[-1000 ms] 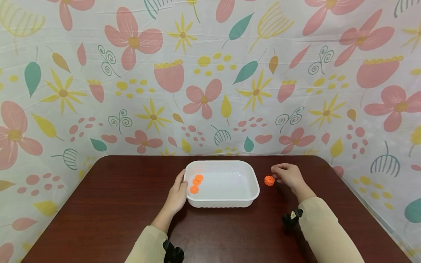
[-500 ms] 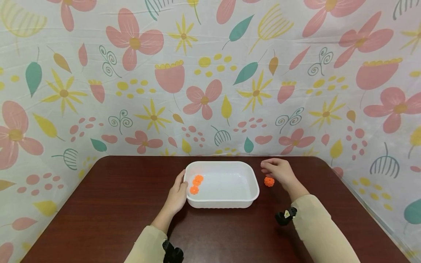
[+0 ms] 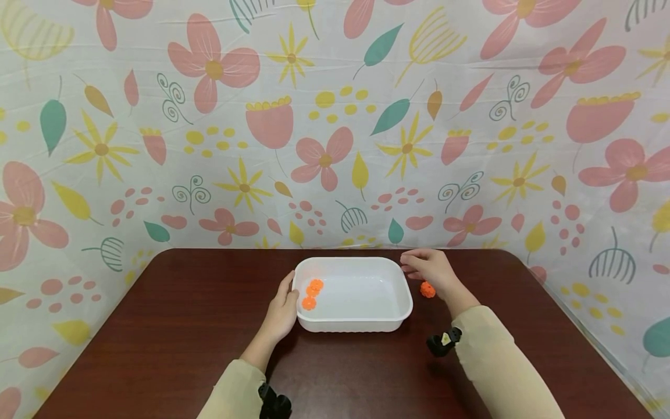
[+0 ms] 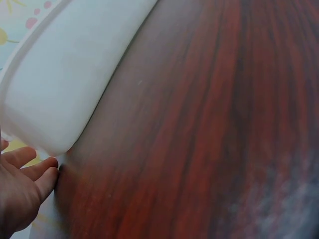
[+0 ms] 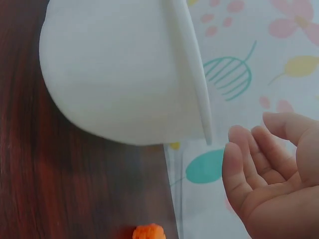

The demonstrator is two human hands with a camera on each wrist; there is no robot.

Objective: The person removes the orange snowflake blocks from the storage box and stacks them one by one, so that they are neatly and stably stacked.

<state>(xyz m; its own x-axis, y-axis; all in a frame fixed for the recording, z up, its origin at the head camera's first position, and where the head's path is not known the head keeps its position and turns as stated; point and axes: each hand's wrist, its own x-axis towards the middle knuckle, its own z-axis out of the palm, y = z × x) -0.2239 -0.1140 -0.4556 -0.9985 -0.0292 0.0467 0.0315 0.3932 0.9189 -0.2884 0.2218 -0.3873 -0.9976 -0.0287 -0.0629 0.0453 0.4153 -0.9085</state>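
A white rectangular tray (image 3: pixel 356 327) stands on the table, with several flat orange flower-shaped pieces (image 3: pixel 309 302) at the left of its floor. My left hand (image 3: pixel 282 311) rests against the tray's left side; in the left wrist view its fairly straight fingers (image 4: pixel 42 172) reach the tray's outer end. Beside the far right corner of the tray, my right hand (image 3: pixel 431 270) hovers with its fingers loosely bent. Its thumb and fingertips (image 5: pixel 233 154) stand apart in the right wrist view, with nothing seen between them. Under the right wrist lies a chunky orange scalloped piece (image 3: pixel 427 290).
The dark reddish-brown table (image 3: pixel 183 337) reaches back to a floral-patterned cloth (image 3: pixel 335 145) hanging behind it. Each forearm wears a light sleeve, with a black wrist camera (image 3: pixel 444 342) strapped near the cuff.
My right hand has moved left and a little away from me, from beside the chunky orange piece to the tray's right edge. The left hand, the tray and the orange pieces stay in place.
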